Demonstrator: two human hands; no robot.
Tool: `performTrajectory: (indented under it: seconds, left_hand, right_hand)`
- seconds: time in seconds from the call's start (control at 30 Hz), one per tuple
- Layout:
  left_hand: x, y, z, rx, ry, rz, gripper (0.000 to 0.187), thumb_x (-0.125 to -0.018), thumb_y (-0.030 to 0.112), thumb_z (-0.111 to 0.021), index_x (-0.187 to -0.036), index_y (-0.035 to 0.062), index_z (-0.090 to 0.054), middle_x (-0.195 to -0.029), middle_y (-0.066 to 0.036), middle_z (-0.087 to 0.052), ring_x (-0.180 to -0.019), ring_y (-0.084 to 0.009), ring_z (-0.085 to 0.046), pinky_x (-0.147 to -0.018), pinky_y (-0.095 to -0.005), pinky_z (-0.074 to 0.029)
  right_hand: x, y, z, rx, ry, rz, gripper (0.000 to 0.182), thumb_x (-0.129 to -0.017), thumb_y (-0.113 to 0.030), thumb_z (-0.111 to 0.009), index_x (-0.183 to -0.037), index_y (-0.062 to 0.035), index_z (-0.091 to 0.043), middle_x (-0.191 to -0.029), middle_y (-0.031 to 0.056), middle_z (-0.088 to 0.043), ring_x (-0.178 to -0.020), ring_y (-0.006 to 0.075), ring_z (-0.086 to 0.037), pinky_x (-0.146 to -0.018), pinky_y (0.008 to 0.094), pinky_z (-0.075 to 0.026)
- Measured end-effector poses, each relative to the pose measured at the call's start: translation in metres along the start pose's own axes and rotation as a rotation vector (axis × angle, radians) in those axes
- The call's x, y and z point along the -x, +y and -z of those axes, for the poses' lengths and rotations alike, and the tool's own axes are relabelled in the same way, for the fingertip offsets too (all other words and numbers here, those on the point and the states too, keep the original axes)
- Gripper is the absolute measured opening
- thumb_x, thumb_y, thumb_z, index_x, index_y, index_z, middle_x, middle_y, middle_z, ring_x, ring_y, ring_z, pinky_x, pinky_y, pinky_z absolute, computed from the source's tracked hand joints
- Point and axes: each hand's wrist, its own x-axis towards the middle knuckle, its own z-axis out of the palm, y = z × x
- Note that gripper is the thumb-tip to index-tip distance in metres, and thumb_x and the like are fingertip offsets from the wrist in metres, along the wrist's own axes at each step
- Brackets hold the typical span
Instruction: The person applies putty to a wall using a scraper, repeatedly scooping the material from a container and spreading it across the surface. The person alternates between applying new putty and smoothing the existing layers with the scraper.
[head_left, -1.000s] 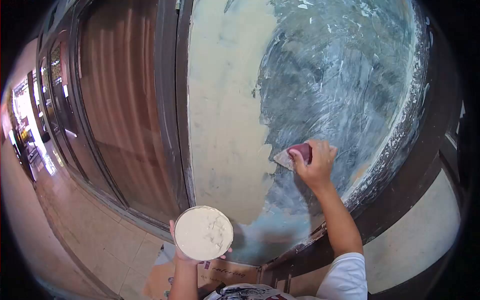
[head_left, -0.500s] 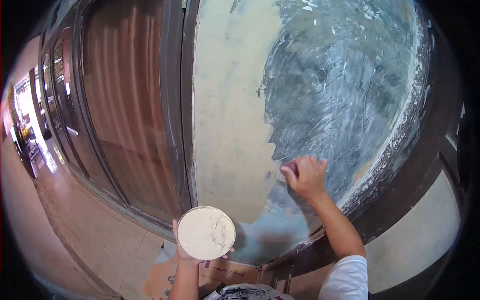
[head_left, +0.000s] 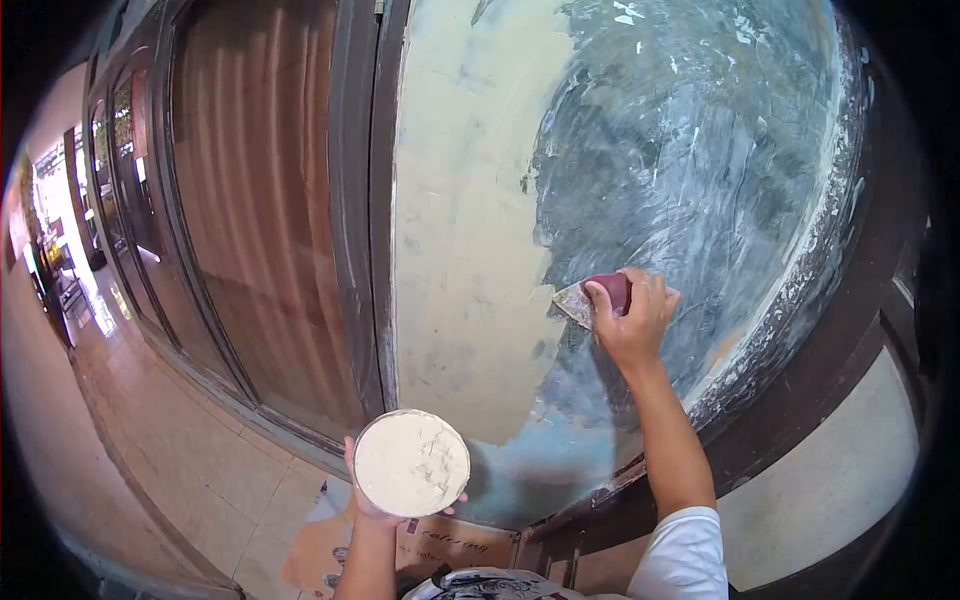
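My right hand [head_left: 640, 318] is closed round the dark red grip of a putty knife [head_left: 607, 292]. Its wide, smeared blade lies at the wall panel [head_left: 680, 200], by the ragged border between a cream coat [head_left: 465, 250] on the left and grey-blue surface on the right. Lower down, my left hand [head_left: 375, 505] supports a round tub of cream putty [head_left: 410, 462] from beneath and the side. The putty's surface is mostly smooth, with rough gouges on its right half. Most of the left fingers are hidden under the tub.
Left of the panel stands a dark frame [head_left: 358, 200] with a glazed door and brown curtain [head_left: 255, 170]. A dark curved trim [head_left: 790, 370] borders the panel's right. Printed cardboard [head_left: 450, 545] lies on the tiled floor [head_left: 210, 470] below.
My right hand has moved up and slightly right along the panel, and the putty knife's blade and grip show more fully. The left hand and tub stay almost where they were.
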Motion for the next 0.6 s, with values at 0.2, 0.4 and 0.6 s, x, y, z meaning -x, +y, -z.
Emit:
performTrajectory:
  seconds: [0.2,0.4,0.6]
  left_hand:
    - [0.004,-0.002,0.001,0.080,-0.045,0.012,0.115,-0.078,0.095,-0.039,-0.158,0.0132,-0.031,-0.147,-0.035,-0.045,-0.109,-0.0717,-0.054,-0.078,-0.0758,-0.054]
    - [0.000,-0.001,-0.003,0.044,-0.040,-0.012,0.115,-0.078,0.095,-0.040,-0.159,0.0138,-0.028,-0.152,-0.034,-0.039,-0.113,-0.0723,-0.051,-0.081,-0.0772,-0.053]
    - [0.005,-0.005,-0.006,0.165,0.083,-0.078,0.115,-0.078,0.095,-0.039,-0.159,0.0148,-0.028,-0.152,-0.033,-0.040,-0.113,-0.0722,-0.051,-0.081,-0.0775,-0.053]
  right_hand:
    - [0.037,0.000,0.005,-0.059,-0.261,0.212,0.032,-0.083,-0.040,-0.080,-0.094,-0.0131,-0.067,-0.084,0.0000,-0.060,-0.080,0.0230,-0.054,-0.077,0.0421,-0.031]
    - [-0.006,0.010,-0.005,-0.009,0.085,0.033,0.030,-0.083,-0.039,-0.079,-0.090,-0.0132,-0.065,-0.082,0.0000,-0.057,-0.079,0.0248,-0.052,-0.076,0.0422,-0.030]
    - [0.033,-0.005,0.002,-0.038,-0.222,0.178,0.030,-0.084,-0.041,-0.078,-0.091,-0.0142,-0.066,-0.081,-0.0001,-0.057,-0.079,0.0245,-0.052,-0.077,0.0444,-0.030]
